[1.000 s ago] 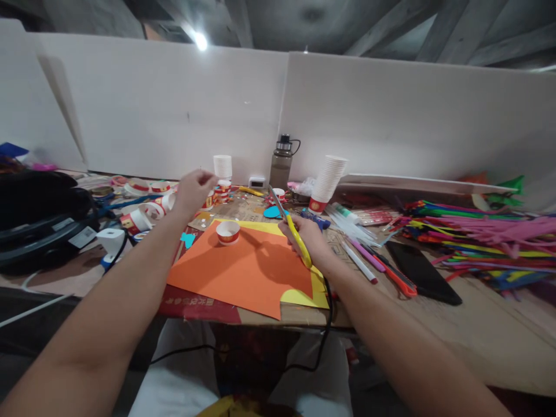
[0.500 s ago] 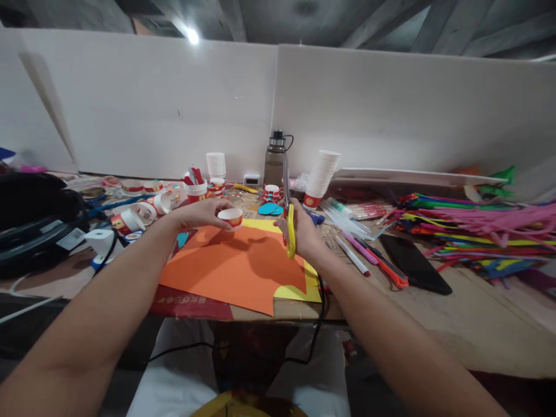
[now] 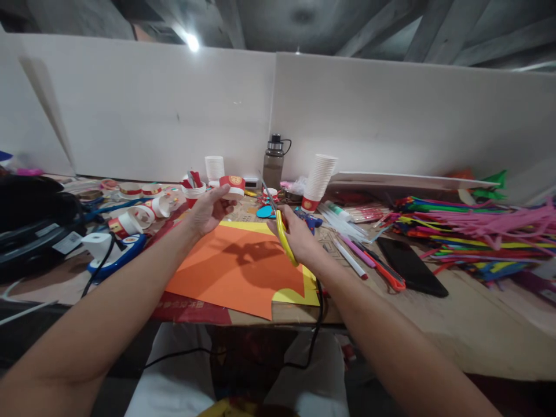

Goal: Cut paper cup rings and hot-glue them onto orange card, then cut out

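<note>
Raised over the paper sheets, my left hand (image 3: 208,209) grips a short cut piece of a red and white paper cup (image 3: 231,186), its patterned side facing me. My right hand (image 3: 295,231) holds yellow-handled scissors (image 3: 284,237), their blades pointing up and away to the left, apart from the cup piece. Under both hands lies an orange sheet of paper (image 3: 226,278) with a corner cut away, on top of a yellow sheet (image 3: 295,296). Blue paper discs (image 3: 264,212) rest just beyond the right hand.
Stacked paper cups (image 3: 320,179) and a dark bottle (image 3: 273,162) stand at the back. Cut cup pieces (image 3: 125,223) lie at left. To the right are pens (image 3: 351,260), a black phone (image 3: 410,266) and colourful pipe cleaners (image 3: 482,226). A black cable (image 3: 320,313) hangs over the front edge.
My left hand has lifted the cup piece and turned it so its patterned side faces me. The scissors have tilted to the left in my right hand.
</note>
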Demonstrator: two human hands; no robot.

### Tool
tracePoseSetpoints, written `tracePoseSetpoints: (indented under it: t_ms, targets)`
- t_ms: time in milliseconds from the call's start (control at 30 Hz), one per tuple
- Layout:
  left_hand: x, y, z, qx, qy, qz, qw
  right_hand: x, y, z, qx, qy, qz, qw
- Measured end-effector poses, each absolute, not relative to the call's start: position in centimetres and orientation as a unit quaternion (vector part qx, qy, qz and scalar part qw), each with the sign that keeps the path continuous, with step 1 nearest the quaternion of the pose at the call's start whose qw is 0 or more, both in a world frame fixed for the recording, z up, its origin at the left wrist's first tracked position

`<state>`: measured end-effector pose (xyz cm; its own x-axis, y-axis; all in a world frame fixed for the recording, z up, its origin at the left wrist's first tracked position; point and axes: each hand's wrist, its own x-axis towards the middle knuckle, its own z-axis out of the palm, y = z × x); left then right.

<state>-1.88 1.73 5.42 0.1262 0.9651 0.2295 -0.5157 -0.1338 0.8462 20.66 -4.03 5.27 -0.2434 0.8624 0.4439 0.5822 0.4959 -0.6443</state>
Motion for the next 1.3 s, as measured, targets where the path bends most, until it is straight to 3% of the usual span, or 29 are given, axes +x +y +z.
tracePoseSetpoints:
  t_ms: [200,433,567,767,1000,1300]
  targets:
    - [-1.8,1.7,5.4,0.461,0.273,0.639,0.553,20.9,-4.3,5.2,-0.478,-0.79,0.179,0.34]
    - [-0.9,1.8,5.3,0.546,0.32,0.697,0.336,20.7,-4.4,5.4,-0.498,-0.79,0.192,0.301]
    - [-0.8,1.7,5.3,0.576,0.326,0.697,0.277,20.6,-4.7,5.4,-0.496,-0.793,0.212,0.284]
    - [-0.3,1.4,5.1,0.601,0.323,0.671,0.29,20.6,-5.0,5.4,-0.472,-0.797,0.236,0.294]
    - [-0.2,1.8,4.7,0.532,0.247,0.689,0.426,20.6,-5.1,5.8,-0.468,-0.796,0.244,0.296]
    - [0.0,1.7,4.9,0.53,0.238,0.682,0.444,20.7,-5.2,5.8,-0.466,-0.783,0.28,0.302]
